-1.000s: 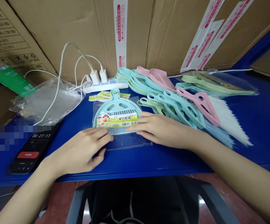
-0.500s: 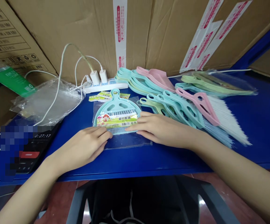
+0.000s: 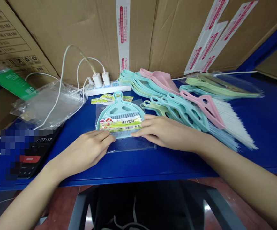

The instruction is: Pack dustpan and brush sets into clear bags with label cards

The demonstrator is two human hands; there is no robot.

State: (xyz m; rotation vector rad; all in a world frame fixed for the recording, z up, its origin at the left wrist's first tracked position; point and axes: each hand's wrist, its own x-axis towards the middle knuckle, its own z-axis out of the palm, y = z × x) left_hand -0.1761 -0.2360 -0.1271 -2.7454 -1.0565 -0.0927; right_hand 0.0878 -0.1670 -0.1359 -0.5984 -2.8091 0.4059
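A light-blue dustpan (image 3: 118, 101) with a matching brush lies flat in a clear plastic bag (image 3: 129, 145), handle pointing away from me. Across the brush sits a printed label card (image 3: 120, 124). My left hand (image 3: 95, 143) is closed on the pan's lower left edge, thumb and fingers at the rim and bag. On the opposite side, my right hand (image 3: 159, 131) grips the right edge, its index finger reaching over the lower bristles beside the card. Its thumb is mostly hidden.
Brushes (image 3: 188, 111) in blue, green and pink lie to the right, with stacked dustpans (image 3: 143, 84) behind. Bagged sets (image 3: 222, 86) rest at far right. A power strip (image 3: 108, 88), loose label cards (image 3: 105, 99), plastic bags (image 3: 49, 100) and a phone (image 3: 36, 153) are at left.
My right index finger has shifted slightly right along the lower edge of the pan, and the label card sits a touch further right. My left hand stays put.
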